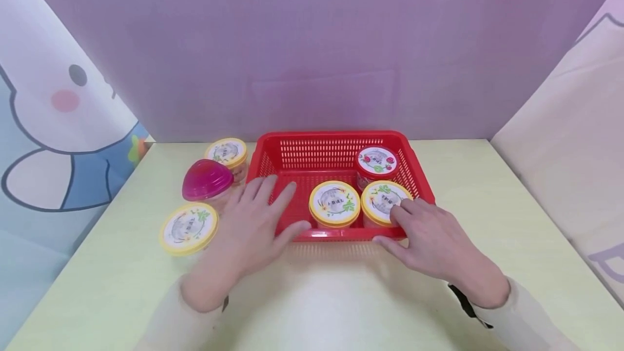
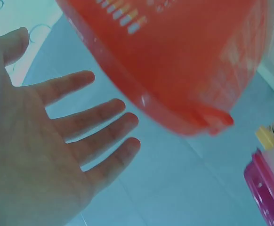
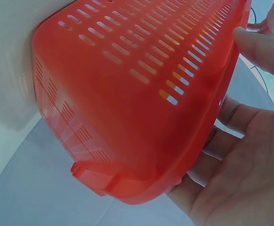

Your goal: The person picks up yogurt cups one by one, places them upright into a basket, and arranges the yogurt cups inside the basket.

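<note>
A red plastic basket (image 1: 336,133) holds two yellow-lidded tubs (image 1: 334,203) (image 1: 385,201) at its front and a red-lidded tub (image 1: 377,161) behind them. My right hand (image 1: 434,234) grips the basket's front right rim, thumb outside and fingers over the edge; the right wrist view shows that thumb (image 3: 261,49) against the rim. Over the basket's front left corner hovers my left hand (image 1: 248,232), fingers spread. In the left wrist view its fingers (image 2: 104,165) are apart from the blurred basket (image 2: 165,61), with nothing in them.
Left of the basket stand a yellow-lidded tub (image 1: 189,227), a tub with a magenta domed lid (image 1: 207,180), and another yellow-lidded tub (image 1: 227,151) behind. A purple cloth backdrop (image 1: 331,58) rises at the table's far edge. Printed cloth (image 1: 63,123) hangs at the left.
</note>
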`<move>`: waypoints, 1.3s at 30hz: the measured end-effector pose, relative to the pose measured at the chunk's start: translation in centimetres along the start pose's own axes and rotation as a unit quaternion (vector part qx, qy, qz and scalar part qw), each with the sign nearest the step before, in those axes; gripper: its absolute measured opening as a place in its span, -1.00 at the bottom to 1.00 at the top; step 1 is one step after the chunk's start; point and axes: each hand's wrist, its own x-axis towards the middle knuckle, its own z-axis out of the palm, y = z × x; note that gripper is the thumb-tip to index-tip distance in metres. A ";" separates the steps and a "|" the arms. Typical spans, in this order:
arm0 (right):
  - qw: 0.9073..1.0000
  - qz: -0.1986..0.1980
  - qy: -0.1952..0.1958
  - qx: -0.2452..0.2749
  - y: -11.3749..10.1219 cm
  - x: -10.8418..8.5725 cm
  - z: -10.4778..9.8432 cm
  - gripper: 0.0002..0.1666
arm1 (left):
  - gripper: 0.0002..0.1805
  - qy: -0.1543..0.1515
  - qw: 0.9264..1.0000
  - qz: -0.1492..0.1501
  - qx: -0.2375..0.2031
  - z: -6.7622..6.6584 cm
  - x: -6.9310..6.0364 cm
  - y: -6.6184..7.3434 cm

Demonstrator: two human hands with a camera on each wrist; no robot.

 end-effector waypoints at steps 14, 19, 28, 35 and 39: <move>1.000 -0.006 0.006 0.002 0.1 0.0 0.1 -0.50 | -0.02 -0.070 0.994 -0.076 0.021 -1.7 0.8 -4.4; 1.000 -0.012 0.010 0.002 0.1 0.0 0.1 -0.50 | 0.00 -0.097 0.990 -0.089 0.043 -2.6 1.3 -6.0; 1.000 -0.020 0.024 0.004 0.1 0.1 0.1 -0.51 | 0.00 -0.136 0.981 -0.136 0.033 -2.7 2.6 -9.7; 0.999 -0.021 0.024 0.005 0.1 -0.1 0.1 -0.51 | 0.07 -0.174 0.970 -0.168 -0.005 -2.1 3.4 -12.0; 0.999 -0.022 0.025 0.007 0.1 -0.1 0.2 -0.51 | 0.14 -0.208 0.960 -0.183 -0.030 -1.7 3.7 -12.8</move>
